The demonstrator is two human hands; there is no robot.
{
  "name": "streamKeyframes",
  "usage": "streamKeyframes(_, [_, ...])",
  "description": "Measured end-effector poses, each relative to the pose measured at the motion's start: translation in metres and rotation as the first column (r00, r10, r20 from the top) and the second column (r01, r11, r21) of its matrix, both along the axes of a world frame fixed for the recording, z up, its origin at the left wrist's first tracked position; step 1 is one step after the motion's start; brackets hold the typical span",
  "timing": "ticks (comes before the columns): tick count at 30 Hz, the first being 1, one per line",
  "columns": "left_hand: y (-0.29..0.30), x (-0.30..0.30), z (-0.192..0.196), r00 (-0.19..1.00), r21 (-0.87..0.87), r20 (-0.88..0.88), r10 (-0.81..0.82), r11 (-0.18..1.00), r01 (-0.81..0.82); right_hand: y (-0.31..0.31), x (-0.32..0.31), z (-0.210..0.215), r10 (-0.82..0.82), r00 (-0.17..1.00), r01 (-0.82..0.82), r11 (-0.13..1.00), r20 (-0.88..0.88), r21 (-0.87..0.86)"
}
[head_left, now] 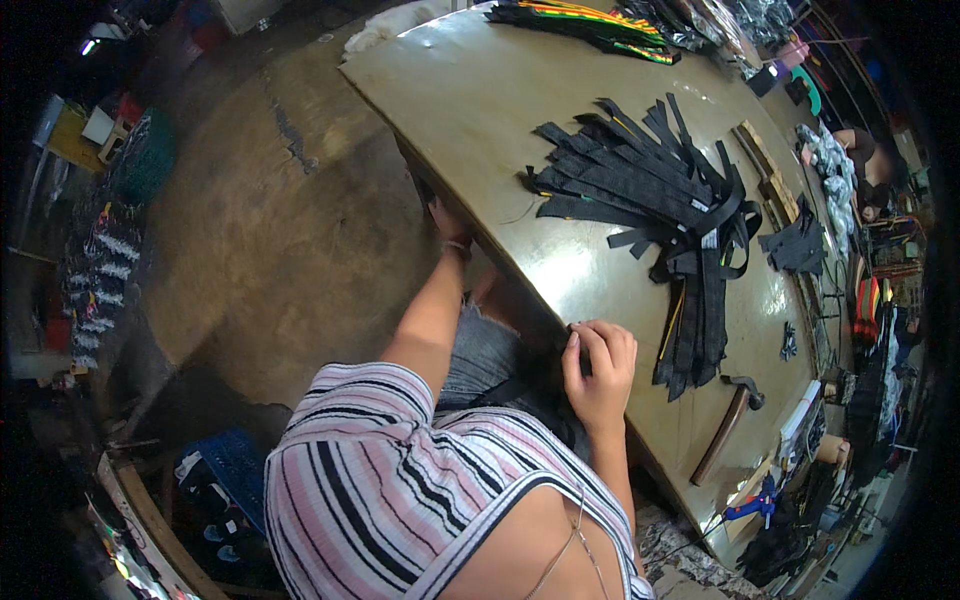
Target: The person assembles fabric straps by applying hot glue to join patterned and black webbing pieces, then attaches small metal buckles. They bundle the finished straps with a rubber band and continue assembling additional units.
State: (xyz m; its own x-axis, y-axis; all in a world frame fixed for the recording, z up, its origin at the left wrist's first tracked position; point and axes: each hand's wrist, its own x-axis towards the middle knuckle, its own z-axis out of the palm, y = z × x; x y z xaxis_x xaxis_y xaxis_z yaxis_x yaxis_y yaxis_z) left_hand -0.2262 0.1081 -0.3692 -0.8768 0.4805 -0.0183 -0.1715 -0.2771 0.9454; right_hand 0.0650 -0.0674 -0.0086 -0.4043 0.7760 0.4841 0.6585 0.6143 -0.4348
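Right hand (pixel 598 365), centre-low of frame, has fingers curled shut, pinching a small dark piece (pixel 580 345) at the table (pixel 470 90) edge. Left hand (pixel 447 222), centre, is mostly hidden under that edge; grip cannot be told. Black strap pile (pixel 660 200) lies upper right, hammer (pixel 730 425) lower right.

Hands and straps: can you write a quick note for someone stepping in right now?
Right hand: curled at the table edge, grip on a small dark piece; what it is cannot be told.
Left hand: at the table's edge, mostly hidden; grip unclear.
Black straps: fanned in a pile mid-table, more hanging toward the right hand.
Hammer: lies untouched near the straps.
Done or left: cannot be judged from this view.
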Motion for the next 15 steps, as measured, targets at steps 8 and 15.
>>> streamKeyframes(8, [-0.064,-0.005,0.063,0.977,-0.196,-0.211,-0.014,0.98,-0.028,0.0,-0.009,-0.002,-0.042,0.995,0.032,0.994,0.092,0.109])
streamKeyframes(15, [-0.088,-0.071,0.074,0.966,-0.192,0.042,-0.254,0.947,0.258,-0.001,-0.004,-0.004,-0.016,0.996,0.006,0.994,0.085,0.111])
